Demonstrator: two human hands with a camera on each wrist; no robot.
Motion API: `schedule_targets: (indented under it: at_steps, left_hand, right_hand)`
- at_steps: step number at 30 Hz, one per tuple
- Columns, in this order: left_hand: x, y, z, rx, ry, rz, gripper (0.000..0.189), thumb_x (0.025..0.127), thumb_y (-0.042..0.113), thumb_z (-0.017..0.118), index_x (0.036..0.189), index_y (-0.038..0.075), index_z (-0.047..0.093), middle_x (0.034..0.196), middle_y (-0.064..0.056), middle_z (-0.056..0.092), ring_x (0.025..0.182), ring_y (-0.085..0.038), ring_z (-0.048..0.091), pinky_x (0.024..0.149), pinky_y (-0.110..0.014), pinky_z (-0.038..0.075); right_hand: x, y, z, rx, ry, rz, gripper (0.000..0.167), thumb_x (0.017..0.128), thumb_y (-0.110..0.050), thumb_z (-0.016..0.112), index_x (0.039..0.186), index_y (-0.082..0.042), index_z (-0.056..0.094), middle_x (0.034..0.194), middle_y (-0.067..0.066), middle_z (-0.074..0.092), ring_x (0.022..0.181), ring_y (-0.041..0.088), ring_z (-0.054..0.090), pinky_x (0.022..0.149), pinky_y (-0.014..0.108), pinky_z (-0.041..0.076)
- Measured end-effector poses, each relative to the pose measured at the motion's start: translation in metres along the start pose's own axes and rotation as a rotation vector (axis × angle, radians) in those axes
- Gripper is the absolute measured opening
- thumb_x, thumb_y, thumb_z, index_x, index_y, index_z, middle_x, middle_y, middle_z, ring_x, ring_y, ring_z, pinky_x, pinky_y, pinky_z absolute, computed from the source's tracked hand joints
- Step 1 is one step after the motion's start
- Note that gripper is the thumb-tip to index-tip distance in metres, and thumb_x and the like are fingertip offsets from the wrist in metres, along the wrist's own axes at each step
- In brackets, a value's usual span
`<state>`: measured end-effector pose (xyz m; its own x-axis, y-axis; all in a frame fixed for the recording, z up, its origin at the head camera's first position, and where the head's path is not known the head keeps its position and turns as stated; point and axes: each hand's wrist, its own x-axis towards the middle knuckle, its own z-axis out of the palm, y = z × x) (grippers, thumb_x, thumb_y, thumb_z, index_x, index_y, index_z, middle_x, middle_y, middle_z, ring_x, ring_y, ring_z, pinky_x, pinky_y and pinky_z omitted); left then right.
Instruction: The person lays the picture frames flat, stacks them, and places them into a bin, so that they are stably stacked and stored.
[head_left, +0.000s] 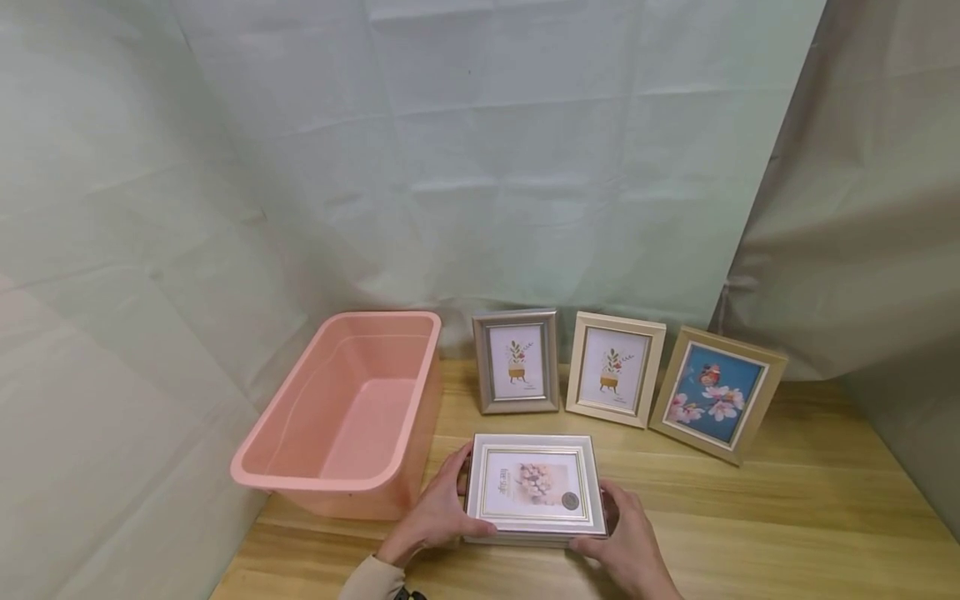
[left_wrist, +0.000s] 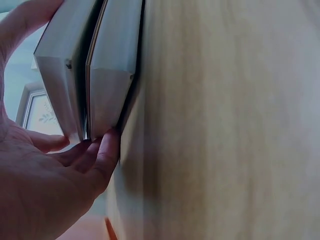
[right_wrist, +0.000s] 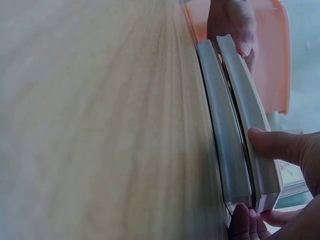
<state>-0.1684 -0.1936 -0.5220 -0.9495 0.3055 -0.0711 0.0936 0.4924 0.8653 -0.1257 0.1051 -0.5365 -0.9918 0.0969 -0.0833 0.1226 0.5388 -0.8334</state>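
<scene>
Two silver-white picture frames lie flat, one on top of the other, at the front of the table. The upper picture frame (head_left: 534,527) shows a pink flower print; the lower picture frame (right_wrist: 223,135) is mostly hidden in the head view, but its side shows in both wrist views. At the stack's left end, my left hand (head_left: 438,510) grips with the thumb on the near side and fingers against the end. My right hand (head_left: 630,542) holds the opposite end, its thumb at the near side and fingertips touching both picture frames.
To the left stands a pink plastic tub (head_left: 408,450). Behind the stack, a grey-brown picture frame (head_left: 517,407), a cream picture frame (head_left: 609,415) and a gold picture frame (head_left: 693,444) stand upright on the wooden table (head_left: 795,517). Pale cloth (head_left: 510,167) hangs behind them.
</scene>
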Motion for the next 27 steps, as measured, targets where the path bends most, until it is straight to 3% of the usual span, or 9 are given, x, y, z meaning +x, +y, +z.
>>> schedule_targets:
  at_steps: [8,14,18,23,27]
  left_hand:
    - [-0.002,-0.004,0.001,-0.005,-0.005,0.008,0.137,0.062,0.015,0.104,0.171,-0.002,0.023,0.164,-0.028,0.044,0.123,-0.033,0.069,0.100,-0.027,0.058]
    - [-0.003,-0.006,0.001,-0.011,-0.021,0.000,0.130,0.067,0.016,0.103,0.170,-0.002,0.026,0.156,-0.025,0.049,0.128,-0.038,0.068,0.101,-0.028,0.059]
    - [-0.003,-0.004,0.000,-0.040,-0.015,-0.002,0.125,0.070,0.014,0.101,0.169,-0.002,0.027,0.158,-0.027,0.048,0.130,-0.040,0.067,0.100,-0.026,0.059]
    - [-0.007,-0.003,0.000,-0.087,-0.014,-0.002,0.122,0.073,0.012,0.099,0.170,-0.002,0.026,0.158,-0.029,0.049,0.127,-0.039,0.068,0.096,-0.023,0.059]
    - [-0.013,-0.003,0.000,-0.130,-0.025,0.008,0.121,0.074,0.008,0.098,0.171,0.000,0.026,0.156,-0.030,0.052,0.125,-0.037,0.067,0.094,-0.022,0.059]
  right_hand:
    - [-0.002,0.001,-0.003,-0.013,-0.024,-0.009,0.099,0.061,-0.016,0.106,0.148,0.001,0.060,0.129,0.016,0.066,0.117,0.024,0.061,0.109,0.043,0.050]
    - [-0.002,-0.006,-0.019,0.002,-0.052,-0.008,0.099,0.074,-0.023,0.102,0.155,0.005,0.052,0.134,0.021,0.066,0.113,0.026,0.068,0.091,0.036,0.061]
    - [0.005,-0.017,-0.033,0.046,0.002,-0.072,0.091,0.080,-0.020,0.098,0.156,0.002,0.051,0.140,0.024,0.064,0.119,0.034,0.069,0.094,0.039,0.064]
    - [0.018,-0.028,-0.041,0.124,0.043,-0.167,0.079,0.083,-0.009,0.094,0.152,0.000,0.056,0.136,0.024,0.065,0.115,0.029,0.068,0.087,0.024,0.062]
    - [0.033,-0.038,-0.045,0.167,0.060,-0.240,0.071,0.084,-0.001,0.091,0.148,0.000,0.060,0.131,0.024,0.067,0.109,0.028,0.070,0.084,0.022,0.063]
